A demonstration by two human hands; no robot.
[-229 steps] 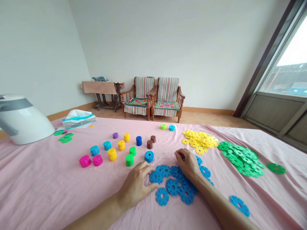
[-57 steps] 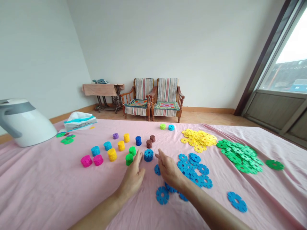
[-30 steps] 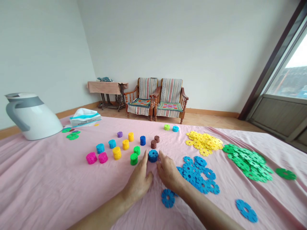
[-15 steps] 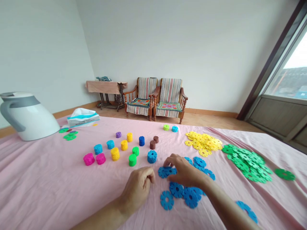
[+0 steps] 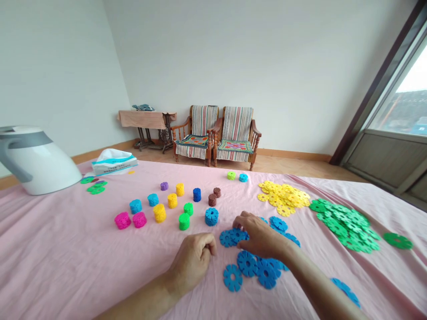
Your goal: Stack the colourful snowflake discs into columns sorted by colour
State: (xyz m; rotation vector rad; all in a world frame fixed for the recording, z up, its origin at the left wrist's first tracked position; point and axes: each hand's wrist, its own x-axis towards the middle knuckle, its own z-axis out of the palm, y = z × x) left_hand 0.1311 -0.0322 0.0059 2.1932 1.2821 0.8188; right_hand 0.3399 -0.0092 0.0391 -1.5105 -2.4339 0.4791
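My left hand (image 5: 194, 258) rests on the cloth, fingers curled in, and whatever may be inside is hidden. Just right of it my right hand (image 5: 258, 233) reaches over loose blue snowflake discs, thumb and fingers apart around a notched blue disc (image 5: 237, 235). Its grip does not look closed on that disc. More blue discs (image 5: 266, 273) lie scattered under and in front of the right hand, partly covered by it. A single blue disc (image 5: 232, 278) lies flat nearer me. Ahead of my left hand stands a short stack of blue discs (image 5: 211, 218).
Small stacks, such as the pink stack (image 5: 122, 220) and green stack (image 5: 184, 221), stand on the pink cloth (image 5: 83, 266). Piles of yellow discs (image 5: 283, 198) and green discs (image 5: 347, 226) lie right. A white kettle (image 5: 46, 164) and tissue box (image 5: 114, 164) stand left.
My right hand has shifted slightly to the right over the blue discs. My left hand keeps its closed pose, and the stacks stand as before.
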